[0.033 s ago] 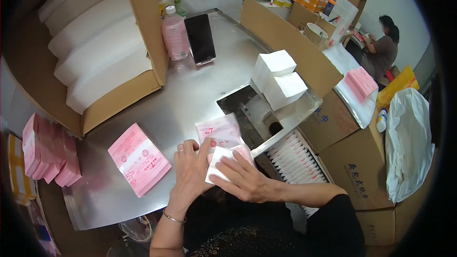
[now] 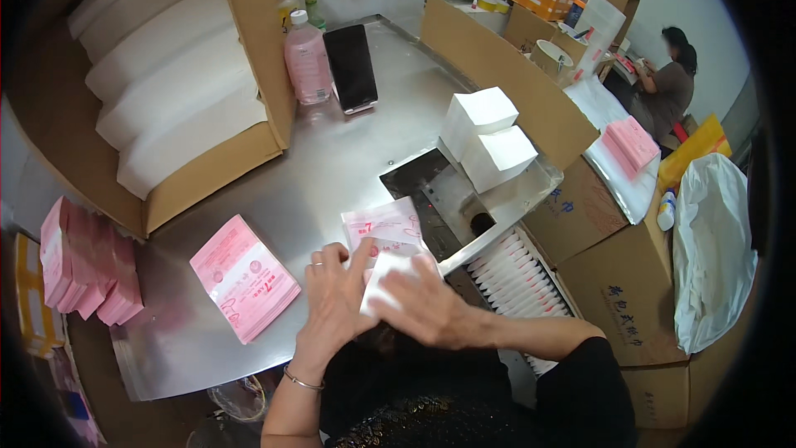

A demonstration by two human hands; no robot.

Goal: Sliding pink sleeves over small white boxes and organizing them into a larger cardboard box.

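Smooth grey metal with a soft sheen surfaces the desk (image 2: 327,170). Near its front edge, just beside a dark rectangular recess (image 2: 414,178), lies a pink-and-clear printed plastic sleeve (image 2: 388,220), thin, glossy and slightly wrinkled, with its far end spread flat and pink lettering showing on the film. Over its near part sits a matte white folded paper pad (image 2: 379,280), squarish and set at a slant, partly hidden by the hands.

The left hand (image 2: 333,294) has its index finger stretched onto the sleeve and the other fingers bent; whether they grip the film, I cannot tell. The right hand (image 2: 429,305) is blurred, its fingers extended and released over the pad; whether they touch it is unclear.

To the left, a neat slanted stack of flat pink-and-white plastic sleeves (image 2: 245,282) shows fine layered edges. Further left stand pink glossy bundles (image 2: 87,261), beneath a brown corrugated cardboard box (image 2: 211,172) filled with long, rounded white paper stacks (image 2: 178,112). Two crisp white paper blocks (image 2: 487,137) stand beyond the recess. Beside the desk, slim white plastic-wrapped packets (image 2: 521,282) lie in a tight, ribbed row.
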